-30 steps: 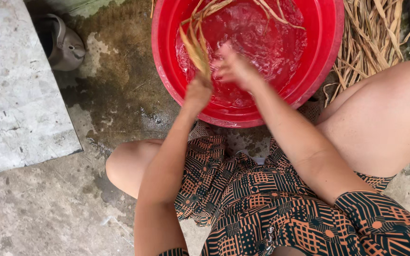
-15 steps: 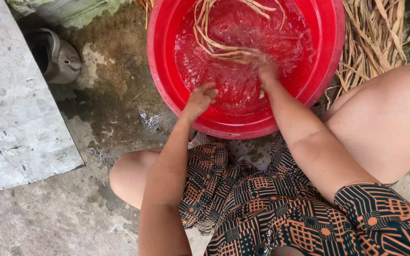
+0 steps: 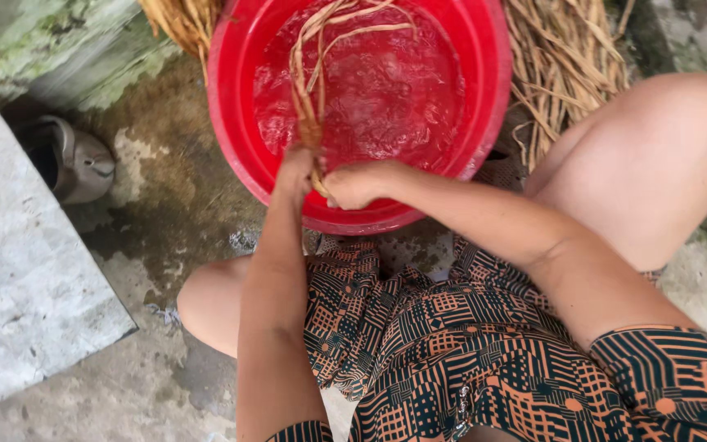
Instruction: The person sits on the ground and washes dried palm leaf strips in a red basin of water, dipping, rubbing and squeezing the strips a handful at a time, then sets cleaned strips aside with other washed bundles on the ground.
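A red plastic basin (image 3: 484,123) full of water stands on the ground between my knees. A bundle of wet tan fibre strands (image 3: 308,90) rises out of the water at the basin's near left side. My left hand (image 3: 296,168) grips the bundle's lower end, just above the near rim. My right hand (image 3: 355,184) is closed on the same bundle right beside the left, the two hands touching. The strands' far ends curl across the water towards the back.
Heaps of dry straw-like strands (image 3: 562,65) lie behind and right of the basin, more at its back left (image 3: 182,20). A grey shoe (image 3: 71,160) sits left on wet concrete, beside a pale stone slab (image 3: 26,278). My knees flank the basin.
Both hands have come together at the basin's near left rim and closed on the strands; half a second ago they were apart, the right reaching further into the water.
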